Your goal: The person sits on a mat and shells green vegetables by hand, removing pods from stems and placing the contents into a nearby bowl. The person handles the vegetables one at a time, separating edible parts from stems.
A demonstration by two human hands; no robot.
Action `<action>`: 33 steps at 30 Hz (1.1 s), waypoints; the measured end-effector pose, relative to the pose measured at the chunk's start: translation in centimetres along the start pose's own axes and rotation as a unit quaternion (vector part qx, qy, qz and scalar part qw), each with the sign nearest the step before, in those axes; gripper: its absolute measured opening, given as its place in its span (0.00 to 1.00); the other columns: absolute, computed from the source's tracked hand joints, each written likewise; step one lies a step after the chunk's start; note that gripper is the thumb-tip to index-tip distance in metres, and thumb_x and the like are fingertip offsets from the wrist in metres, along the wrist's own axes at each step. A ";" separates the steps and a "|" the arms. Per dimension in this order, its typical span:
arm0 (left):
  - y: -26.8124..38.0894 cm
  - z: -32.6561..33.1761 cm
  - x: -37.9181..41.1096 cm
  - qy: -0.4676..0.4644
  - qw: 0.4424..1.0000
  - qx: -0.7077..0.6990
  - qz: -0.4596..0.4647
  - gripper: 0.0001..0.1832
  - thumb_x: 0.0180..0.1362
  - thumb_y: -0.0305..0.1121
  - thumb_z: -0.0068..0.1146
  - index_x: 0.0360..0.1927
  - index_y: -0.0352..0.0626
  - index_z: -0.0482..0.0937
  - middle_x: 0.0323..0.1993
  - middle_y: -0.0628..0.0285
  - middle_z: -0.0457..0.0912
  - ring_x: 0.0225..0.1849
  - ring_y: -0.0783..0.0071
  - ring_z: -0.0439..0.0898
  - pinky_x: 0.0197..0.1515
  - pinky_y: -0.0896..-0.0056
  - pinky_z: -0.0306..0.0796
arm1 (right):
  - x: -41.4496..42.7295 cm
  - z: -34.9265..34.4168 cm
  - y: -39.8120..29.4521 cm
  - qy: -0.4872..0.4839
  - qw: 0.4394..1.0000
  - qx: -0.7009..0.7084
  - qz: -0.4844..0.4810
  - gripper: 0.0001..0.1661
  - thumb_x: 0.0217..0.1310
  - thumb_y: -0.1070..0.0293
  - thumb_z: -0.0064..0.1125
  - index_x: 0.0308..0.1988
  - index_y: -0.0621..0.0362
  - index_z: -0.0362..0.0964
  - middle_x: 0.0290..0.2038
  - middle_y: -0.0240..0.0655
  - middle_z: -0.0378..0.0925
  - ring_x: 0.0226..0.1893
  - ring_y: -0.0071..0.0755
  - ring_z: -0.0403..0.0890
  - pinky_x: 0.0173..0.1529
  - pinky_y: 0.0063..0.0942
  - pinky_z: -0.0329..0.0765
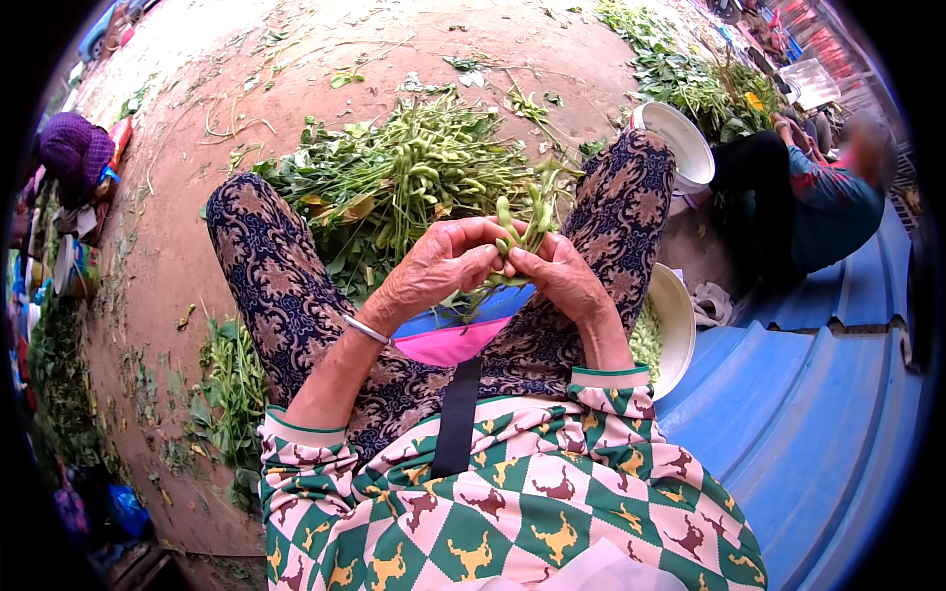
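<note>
Between my knees, both hands meet over a pile of green soybean plants with pods (443, 166). My right hand (565, 277) grips a sprig of soybean pods (536, 214), its pods pointing up and away from me. My left hand (443, 258), with a bangle on its wrist, has its thumb and fingertips closed on a pod at the base of that sprig. Below the hands, blue and pink cloth shows between my thighs. Beside my right thigh stands a pale bucket (684, 325) holding light green beans (647, 340).
A white bucket (684, 144) lies tilted beyond my right knee. At the right a person (828, 199) sits near more plants (687, 81). Blue corrugated sheet metal (783, 399) lies at my right. More bean plants (233, 391) lie at my left; another person (74, 155) is at far left.
</note>
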State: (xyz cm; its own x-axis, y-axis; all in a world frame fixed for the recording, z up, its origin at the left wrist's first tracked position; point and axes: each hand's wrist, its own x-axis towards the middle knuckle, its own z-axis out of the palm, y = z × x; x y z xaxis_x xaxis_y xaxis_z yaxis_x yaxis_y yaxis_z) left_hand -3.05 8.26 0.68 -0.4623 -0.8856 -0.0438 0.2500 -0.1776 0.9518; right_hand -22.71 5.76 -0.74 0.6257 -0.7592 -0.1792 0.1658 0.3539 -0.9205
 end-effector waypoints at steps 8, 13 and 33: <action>-1.6 -0.7 0.4 0.055 0.992 0.111 0.027 0.07 0.62 0.30 0.50 0.37 0.37 0.76 0.25 0.73 0.76 0.23 0.91 0.70 0.22 0.86 0.63 | 0.0 0.7 0.5 0.014 0.997 -0.061 0.047 0.26 0.60 0.60 0.59 0.55 0.62 0.65 0.38 0.30 0.77 0.35 0.20 0.77 0.40 0.20 0.75; -2.6 0.1 0.9 0.140 0.947 0.272 0.096 0.06 0.58 0.25 0.46 0.32 0.33 0.74 0.23 0.69 0.73 0.22 0.86 0.68 0.24 0.79 0.64 | 0.2 0.2 1.3 -0.007 0.993 -0.115 0.033 0.22 0.57 0.59 0.63 0.46 0.61 0.70 0.34 0.30 0.78 0.33 0.22 0.77 0.38 0.21 0.74; -2.2 -1.3 0.4 0.070 0.993 0.084 -0.040 0.08 0.58 0.37 0.56 0.35 0.44 0.74 0.23 0.76 0.71 0.21 0.94 0.63 0.20 0.90 0.54 | 0.3 -0.3 1.8 0.073 0.993 -0.086 0.041 0.21 0.61 0.61 0.59 0.50 0.60 0.70 0.34 0.28 0.77 0.30 0.18 0.75 0.35 0.18 0.73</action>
State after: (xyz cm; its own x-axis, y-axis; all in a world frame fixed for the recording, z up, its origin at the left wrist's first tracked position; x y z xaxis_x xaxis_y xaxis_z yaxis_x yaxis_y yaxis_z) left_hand -2.69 7.71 -1.82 -0.3494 -0.9245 -0.1524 0.0665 -0.1868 0.9802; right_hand -22.46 6.03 -2.59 0.5129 -0.8070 -0.2929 -0.0209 0.3293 -0.9440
